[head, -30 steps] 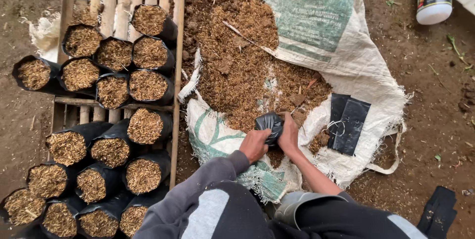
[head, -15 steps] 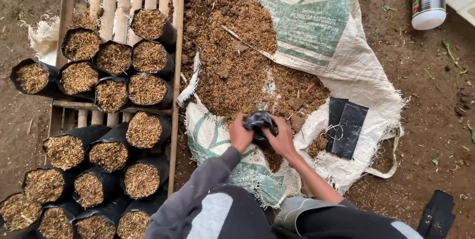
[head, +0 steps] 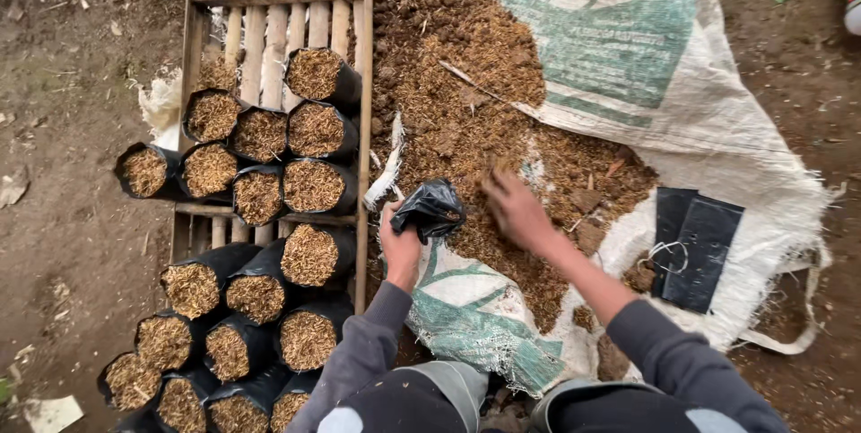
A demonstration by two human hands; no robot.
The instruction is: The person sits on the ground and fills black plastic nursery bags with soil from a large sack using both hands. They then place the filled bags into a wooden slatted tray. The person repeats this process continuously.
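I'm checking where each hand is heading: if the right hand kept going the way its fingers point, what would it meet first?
Most likely the brown husk-and-soil heap on the woven sack; the right hand points up and left just above it, though its height is unclear.

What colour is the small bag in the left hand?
Black; the crumpled bag in the left hand shows clearly in the head view.

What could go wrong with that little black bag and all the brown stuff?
The crumpled black plastic bag is pinched only in the left hand, its mouth not spread, so husk could miss it and spill. The right hand digs in the loose brown husk pile on the white woven sack, where a stick could poke it. The filled black bags stand crowded and might tip.
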